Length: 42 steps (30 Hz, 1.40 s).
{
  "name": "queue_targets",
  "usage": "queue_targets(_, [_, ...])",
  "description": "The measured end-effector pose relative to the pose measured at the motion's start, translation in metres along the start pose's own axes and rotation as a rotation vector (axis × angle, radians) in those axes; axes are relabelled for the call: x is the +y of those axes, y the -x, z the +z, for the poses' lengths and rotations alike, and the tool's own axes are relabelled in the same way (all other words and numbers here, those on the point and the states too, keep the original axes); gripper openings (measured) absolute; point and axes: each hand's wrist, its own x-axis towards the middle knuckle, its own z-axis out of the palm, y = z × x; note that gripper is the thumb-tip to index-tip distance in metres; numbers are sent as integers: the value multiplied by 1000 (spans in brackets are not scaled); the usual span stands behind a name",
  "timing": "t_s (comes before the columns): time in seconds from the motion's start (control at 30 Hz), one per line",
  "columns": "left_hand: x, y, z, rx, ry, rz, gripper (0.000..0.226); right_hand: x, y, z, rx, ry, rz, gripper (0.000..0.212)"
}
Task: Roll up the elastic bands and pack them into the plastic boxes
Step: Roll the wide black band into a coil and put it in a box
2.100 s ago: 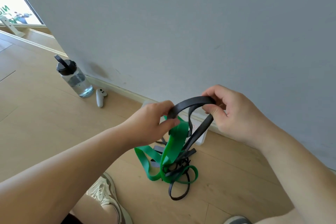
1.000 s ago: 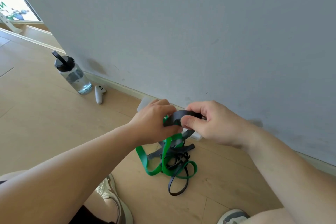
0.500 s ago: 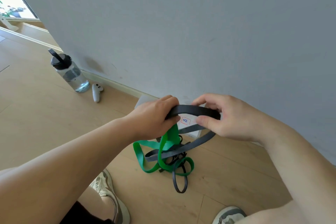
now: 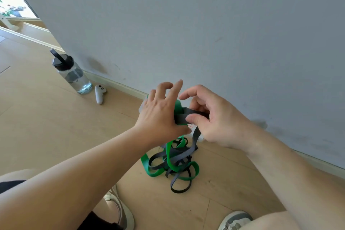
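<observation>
Plastic box (image 4: 200, 138) behind hands (image 4: 160, 115), grey band (image 4: 181, 118)

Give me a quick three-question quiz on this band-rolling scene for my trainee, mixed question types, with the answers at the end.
1. True or false: the right hand pinches the dark grey band.
2. What lies beside the water bottle? A white controller, B cup, C book.
3. Fill in: the pile on the floor mixes dark grey bands with ____ ones.
Key: 1 true; 2 A; 3 green bands.
</observation>
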Motion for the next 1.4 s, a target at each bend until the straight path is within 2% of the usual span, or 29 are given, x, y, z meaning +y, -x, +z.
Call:
queue_targets(0.07, [-7,-4,-9,-232,85,-90,123,3,2,-10,-19,22,-3,48])
queue_targets(0.13, [-18,-9,-20,-364,264,-157,116,8,4,-21,-32,57,13,52])
queue_targets(0.2, [-28,-12,-24,-342,453,-263,101,12,6,-25,-51,76,20,56])
queue_targets(0.27, [-30,-12,-15,-323,579,-442,86,12,6,-23,-86,105,2,58])
queue_targets(0.37, [-28,-13,7,-421,667,-572,83,10,7,-20,-121,134,-28,58])
queue_targets(0.43, [-28,-15,9,-410,814,-609,75,8,8,-21,-109,104,-36,57])
queue_targets(0.53, [-27,-17,-4,-336,960,-560,51,13,10,-21,-75,107,-12,53])
queue_targets(0.6, [-25,-17,-14,-241,953,-503,36,20,9,-18,-61,183,52,48])
queue_targets(0.7, [-16,-14,-30,-149,867,-385,38,27,5,-15,-57,230,143,50])
queue_targets(0.8, [-9,-8,-37,-174,707,-235,26,24,2,-11,-21,203,114,57])
queue_targets(0.87, [-8,-6,-42,-260,782,-203,19,25,0,-11,41,222,111,59])
queue_targets(0.93, [-10,-6,-48,-355,947,-216,23,28,-4,-14,122,218,147,60])
queue_targets(1.0, [-13,-7,-49,-357,962,-214,27,29,-6,-18,152,110,161,65])
queue_targets(1.07, [-15,-8,-46,-356,941,-243,29,27,-5,-18,111,39,126,72])
queue_targets(1.13, [-13,-8,-40,-439,1074,-295,35,24,-5,-11,40,42,93,80])
queue_targets(1.23, [-6,-11,-34,-442,1263,-407,64,25,-5,-1,6,-8,76,90])
queue_targets(1.27, [-3,-12,-31,-394,1250,-443,60,26,-6,-1,30,-16,57,90])
queue_targets(1.33, [-1,-11,-25,-295,1138,-458,30,26,-6,-4,82,-15,11,85])
queue_targets(1.4, [-4,-10,-15,-221,1067,-466,12,25,-6,-6,85,-3,-28,80])
